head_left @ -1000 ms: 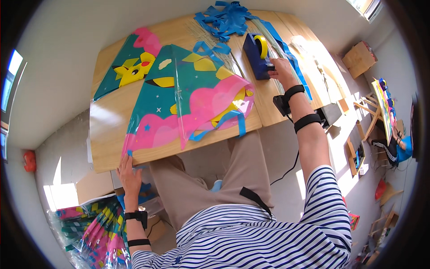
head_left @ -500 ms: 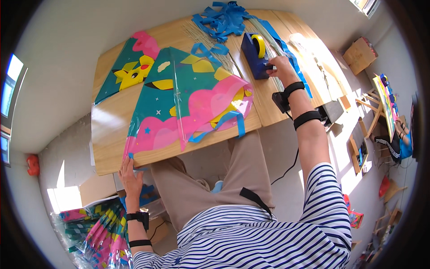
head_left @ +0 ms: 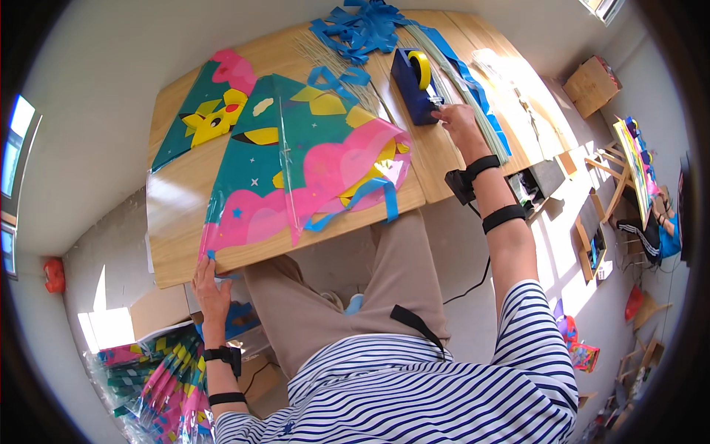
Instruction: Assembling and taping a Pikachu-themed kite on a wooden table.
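1. The step in hand looks like getting tape: the right hand is at the near end of the blue tape dispenser, below its yellow roll. Its thumb and forefinger look close together; I cannot tell whether tape is pinched between them.
2. The printed plastic sheet lies across the left and middle of the wooden table, its near left corner at the near edge.
3. The left hand is at that corner, fingertips by a small blue tab; whether they clamp it or merely touch it, I cannot tell.
4. As I judge it, the next move calls for a clean pull and tear at the dispenser's near end, with the left hand keeping the corner steady.
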Tool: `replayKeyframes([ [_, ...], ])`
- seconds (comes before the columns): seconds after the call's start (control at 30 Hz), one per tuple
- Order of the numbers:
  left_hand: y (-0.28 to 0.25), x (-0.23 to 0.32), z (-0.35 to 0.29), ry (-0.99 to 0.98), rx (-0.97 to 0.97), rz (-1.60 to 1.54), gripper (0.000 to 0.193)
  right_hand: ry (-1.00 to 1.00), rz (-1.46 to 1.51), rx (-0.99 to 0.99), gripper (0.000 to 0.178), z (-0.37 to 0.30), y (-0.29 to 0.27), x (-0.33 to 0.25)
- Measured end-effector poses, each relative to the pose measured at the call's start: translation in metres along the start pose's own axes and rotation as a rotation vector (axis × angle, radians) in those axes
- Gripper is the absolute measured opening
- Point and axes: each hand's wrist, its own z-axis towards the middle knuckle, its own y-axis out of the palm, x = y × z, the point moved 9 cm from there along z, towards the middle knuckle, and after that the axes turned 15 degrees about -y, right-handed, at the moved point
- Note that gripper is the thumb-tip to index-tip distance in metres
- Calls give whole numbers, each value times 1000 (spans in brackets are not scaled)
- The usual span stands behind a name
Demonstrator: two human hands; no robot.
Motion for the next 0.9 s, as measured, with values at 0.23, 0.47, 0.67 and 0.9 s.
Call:
replayKeyframes([
  [0.23,-1,-3,-2,6,15,-4,65,6,148,47,21,-27,3,3],
  [0.47,-1,1,-1,30,15,-14,64,192,664,214,17,-50,22,23],
  [0.67,-1,3,0,33,30,-21,64,307,754,365,19,-53,9,60],
  [0.9,-5,2,-4,18,18,-22,64,270,646,347,21,-59,18,31],
])
